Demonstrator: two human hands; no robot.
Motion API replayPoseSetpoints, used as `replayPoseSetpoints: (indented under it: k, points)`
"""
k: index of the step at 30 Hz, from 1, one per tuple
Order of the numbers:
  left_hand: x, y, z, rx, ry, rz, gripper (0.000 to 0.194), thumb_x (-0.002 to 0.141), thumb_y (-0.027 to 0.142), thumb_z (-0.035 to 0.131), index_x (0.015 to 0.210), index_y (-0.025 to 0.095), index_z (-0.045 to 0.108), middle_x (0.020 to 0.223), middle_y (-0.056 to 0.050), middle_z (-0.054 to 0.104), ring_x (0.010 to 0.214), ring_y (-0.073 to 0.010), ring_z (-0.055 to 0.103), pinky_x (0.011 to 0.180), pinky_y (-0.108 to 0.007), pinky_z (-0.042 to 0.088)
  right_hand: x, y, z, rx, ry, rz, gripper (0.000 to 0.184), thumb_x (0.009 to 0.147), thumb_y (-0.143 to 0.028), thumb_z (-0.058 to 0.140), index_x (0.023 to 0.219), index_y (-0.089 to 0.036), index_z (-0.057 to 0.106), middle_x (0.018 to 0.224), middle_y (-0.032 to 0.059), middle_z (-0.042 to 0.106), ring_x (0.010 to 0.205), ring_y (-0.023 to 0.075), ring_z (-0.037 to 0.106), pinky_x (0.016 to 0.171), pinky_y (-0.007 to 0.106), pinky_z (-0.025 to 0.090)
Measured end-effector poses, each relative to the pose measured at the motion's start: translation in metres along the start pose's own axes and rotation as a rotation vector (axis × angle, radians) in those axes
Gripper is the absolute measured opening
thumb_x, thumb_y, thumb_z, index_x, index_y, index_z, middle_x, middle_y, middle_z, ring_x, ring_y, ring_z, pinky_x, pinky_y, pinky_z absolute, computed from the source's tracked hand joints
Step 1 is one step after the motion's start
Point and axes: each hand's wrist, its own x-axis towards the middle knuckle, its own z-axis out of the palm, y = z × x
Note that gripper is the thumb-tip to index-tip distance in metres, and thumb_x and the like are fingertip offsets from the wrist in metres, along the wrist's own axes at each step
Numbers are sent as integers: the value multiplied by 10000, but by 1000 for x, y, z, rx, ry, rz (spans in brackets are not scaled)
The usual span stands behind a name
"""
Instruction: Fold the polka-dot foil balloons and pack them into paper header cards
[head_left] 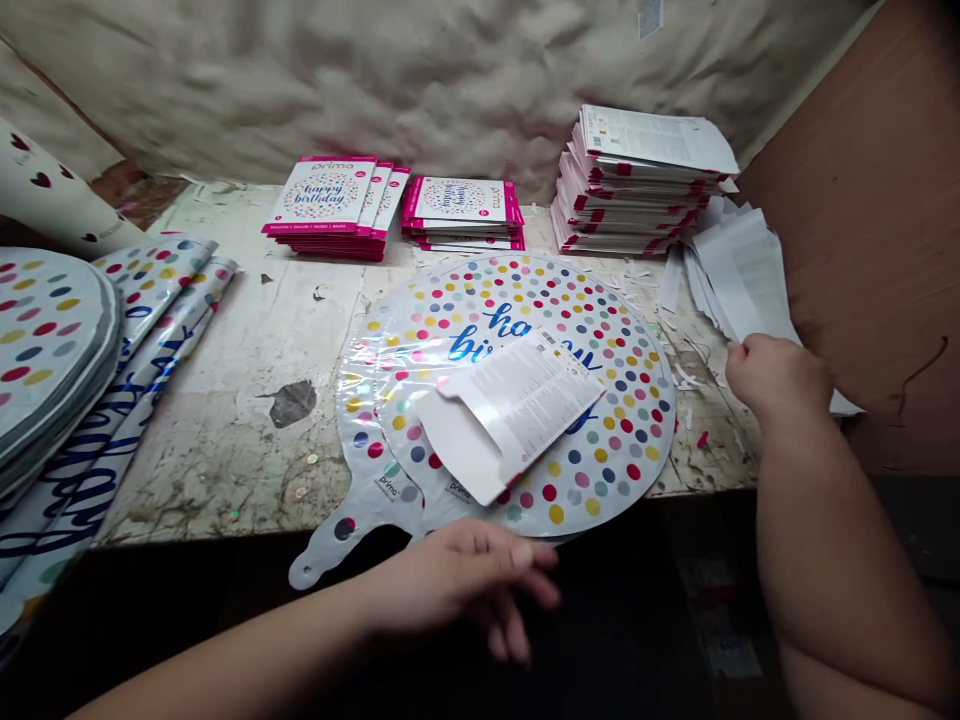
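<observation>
A round foil balloon (619,440) with coloured polka dots and blue "happy birthday" lettering lies flat on the worn table, its tail hanging over the front edge. A folded white printed card (510,415) rests on its middle, hiding part of the lettering. My left hand (465,585) hovers at the balloon's lower edge with its fingers apart, holding nothing. My right hand (776,378) is at the edge of a loose pile of white paper sheets (739,280), its fingertips against them. Whether it grips a sheet is hidden.
Stacks of packaged balloons with pink edges (322,205) and printed sheets (637,180) stand at the back of the worn table (225,440). A heap of folded foil balloons (52,340) lies at left. Brown cardboard (870,200) stands at right, and paper scraps litter the tabletop.
</observation>
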Motion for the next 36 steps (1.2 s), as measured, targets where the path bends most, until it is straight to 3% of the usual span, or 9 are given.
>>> replayPoseSetpoints:
  k: [2,5,9,11,15,19,25,32,36]
  points:
    - [-2,15,-11,394,-26,112,365,873,442,473,996,159,668,941,-105,701,685,-170,670,624,-276,527,-15,-13,-2,59,68,-105,378,875,-270,391,1143,-103,598,1038,232,573,936,321,566,644,416,396]
    - [12,43,-45,1064,365,656,379,879,409,460,1119,170,629,1224,-117,595,1151,-259,532,988,-393,406,-73,-72,0,297,78,-492,436,872,-359,426,1234,-135,526,1177,170,557,1078,298,529,830,438,455]
    - [28,44,-78,1686,70,734,744,777,511,581,1374,118,375,1431,-173,351,1343,-336,263,1084,-490,259,-153,-134,18,325,-161,-902,983,645,-697,583,1328,-13,406,1354,237,435,1259,380,385,988,485,404]
    - [29,30,-81,1801,58,772,729,785,495,585,1362,97,386,1405,-192,386,1328,-347,291,1067,-494,290,-172,-138,28,300,-137,-954,932,679,-630,612,1320,15,407,1371,260,403,1280,390,355,1005,489,388]
    - [26,12,-76,1777,220,975,284,899,239,458,1099,115,616,1149,-138,634,1165,-261,520,991,-381,407,-172,-123,35,427,-2,-1031,304,876,-264,479,1093,-94,606,1185,160,607,1135,268,538,934,375,460]
    - [38,26,-72,1593,386,819,244,891,267,460,1047,174,623,884,-76,676,865,-190,627,776,-293,493,-151,-125,32,569,-70,-857,158,871,-217,493,938,-171,629,913,82,678,870,200,624,762,317,518]
    - [50,43,-72,1595,533,821,294,844,174,482,1107,196,611,1099,-131,591,1008,-267,542,873,-454,435,-126,-129,32,435,-13,-876,239,844,-178,528,1055,-220,631,1174,127,578,1060,271,542,848,448,485]
    - [25,7,-67,1384,291,822,368,867,126,420,1191,202,579,1252,-124,570,1232,-273,453,1026,-469,348,-138,-118,40,570,-30,-1012,327,884,-128,425,1170,-165,581,1227,132,575,1172,223,506,973,395,442]
    - [18,5,-50,1417,353,832,371,830,269,523,1181,158,569,1199,-140,582,1148,-272,502,988,-425,389,-140,-115,31,684,-187,-993,459,815,-408,592,1208,-175,542,1152,125,592,1106,249,520,939,432,442]
